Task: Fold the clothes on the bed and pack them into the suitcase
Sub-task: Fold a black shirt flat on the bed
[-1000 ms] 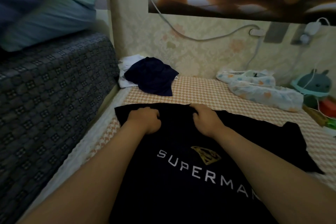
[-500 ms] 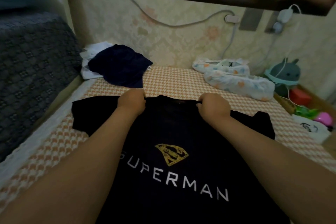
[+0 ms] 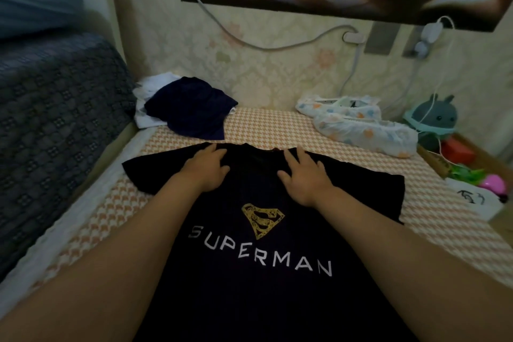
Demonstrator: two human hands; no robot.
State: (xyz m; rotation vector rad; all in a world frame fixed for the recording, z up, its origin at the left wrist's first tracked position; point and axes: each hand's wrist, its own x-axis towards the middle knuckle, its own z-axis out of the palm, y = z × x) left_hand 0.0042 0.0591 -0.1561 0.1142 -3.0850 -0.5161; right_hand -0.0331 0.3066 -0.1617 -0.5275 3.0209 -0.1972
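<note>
Far to the left of the black shirt [image 3: 263, 272] sits a big dark blanket [image 3: 55, 119] with small squares on it. Just past the shirt's top left corner is a little pile: a dark blue cloth [image 3: 191, 111] lying on a white cloth [image 3: 144, 116]. The black shirt lies flat on the bed [image 3: 277, 125], front side up. It shows a gold badge and the white word SUPERMAN, and its short sleeves stick out to both sides. The left hand [image 3: 206, 169] rests flat on the shirt, just left of the neck hole. Its fingers [image 3: 213, 151] are straight and a little spread, and they hold nothing. The right hand [image 3: 302, 178] rests flat on the shirt, just right of the neck hole. The fingers [image 3: 301, 157] of this hand are straight and spread too. Past the shirt's top right corner lie two white spotty bundles [image 3: 361, 125]; they may be cloth, but the view is too blurry to be sure. Farther right of the shirt sits a round grey toy [image 3: 433, 116] with ears, and near the shirt's right sleeve, off the bed, is something pink [image 3: 495, 183].
</note>
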